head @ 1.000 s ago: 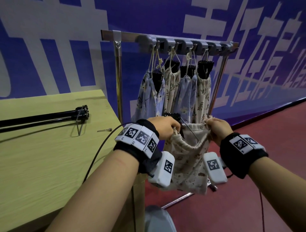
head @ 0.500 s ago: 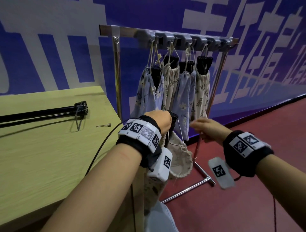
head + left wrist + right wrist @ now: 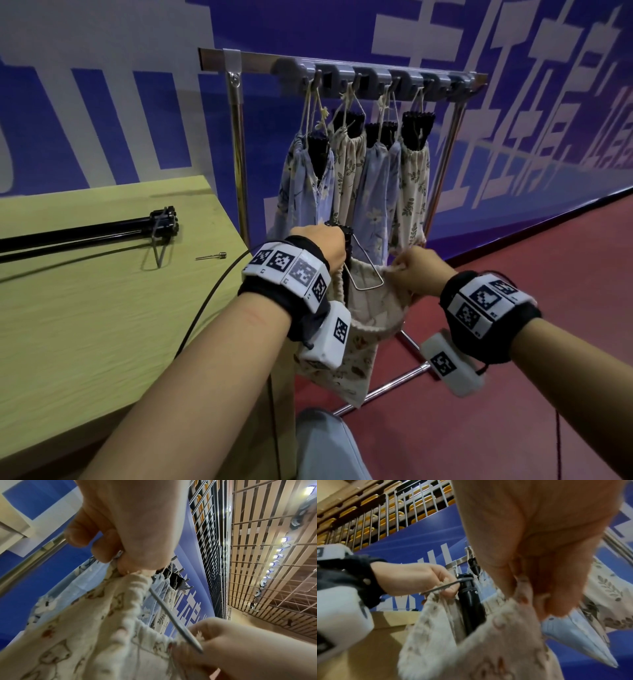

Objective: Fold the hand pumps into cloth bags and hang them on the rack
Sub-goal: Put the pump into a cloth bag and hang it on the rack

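A cream floral cloth bag (image 3: pixel 346 363) hangs between my hands in front of the rack (image 3: pixel 342 65). A black hand pump (image 3: pixel 471 601) stands inside it, its top and wire foot loop (image 3: pixel 364 270) sticking out of the mouth. My left hand (image 3: pixel 322 246) pinches the bag's left rim (image 3: pixel 135 577) together with the wire. My right hand (image 3: pixel 416 270) pinches the right rim (image 3: pixel 520 599), so the mouth is held wide. Several filled bags (image 3: pixel 356 185), blue and cream, hang from the rack's hooks.
A light wooden table (image 3: pixel 85 325) lies at the left with another black pump (image 3: pixel 89 233) and a small metal needle (image 3: pixel 212 256) on it. A black cable (image 3: pixel 205 308) crosses its edge. Red floor (image 3: pixel 548 274) and a blue banner wall lie beyond the rack.
My right hand let go of the bag half a second ago and has now come back to pinch its right rim. The mouth is stretched wide again.
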{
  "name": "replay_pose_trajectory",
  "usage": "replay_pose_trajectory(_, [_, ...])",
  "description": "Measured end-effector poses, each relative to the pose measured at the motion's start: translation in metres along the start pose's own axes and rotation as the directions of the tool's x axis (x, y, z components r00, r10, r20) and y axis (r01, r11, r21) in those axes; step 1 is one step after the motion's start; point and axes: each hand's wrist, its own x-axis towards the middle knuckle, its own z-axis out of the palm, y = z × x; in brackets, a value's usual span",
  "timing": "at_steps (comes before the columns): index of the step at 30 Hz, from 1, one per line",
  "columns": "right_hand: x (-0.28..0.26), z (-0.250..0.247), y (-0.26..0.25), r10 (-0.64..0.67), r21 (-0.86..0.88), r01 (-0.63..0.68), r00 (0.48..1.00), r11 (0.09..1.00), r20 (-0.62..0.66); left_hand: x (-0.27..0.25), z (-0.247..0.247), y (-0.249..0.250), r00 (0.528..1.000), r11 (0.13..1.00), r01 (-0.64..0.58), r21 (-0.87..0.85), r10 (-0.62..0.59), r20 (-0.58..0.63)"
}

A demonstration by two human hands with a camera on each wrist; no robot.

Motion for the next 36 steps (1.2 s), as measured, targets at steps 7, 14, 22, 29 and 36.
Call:
replay_pose_trajectory(7, [0.009,-0.012,0.005,0.155,0.486,-0.095,0.984,0.869,-0.084,-0.004,-0.003,0.001,0.999,1.0,0.006,0.027,-0.007,0.046])
replay_pose_trajectory(14, [0.005,-0.032,-0.011,0.084,0.983,-0.102,0.992,0.153,0.09,-0.008,-0.007,-0.001,0.979,0.989,-0.142,-0.049,0.148,0.143])
replay_pose_trajectory(22, [0.005,-0.02,-0.017,-0.078,0.54,0.105,0.994,0.835,-0.073,-0.009,-0.009,0.004,0.936,0.932,-0.31,-0.19,0.333,0.109])
replay_pose_trajectory(29, [0.011,-0.01,-0.014,-0.033,0.385,0.033,0.999,0.922,-0.007,-0.006,-0.006,0.005,0.952,0.922,-0.303,-0.239,0.302,-0.045])
replay_pose_trajectory(36, [0.013,-0.016,-0.001,0.077,0.538,-0.008,0.991,0.843,-0.105,0.0,-0.005,-0.005,0.961,0.903,-0.263,-0.339,0.213,-0.177])
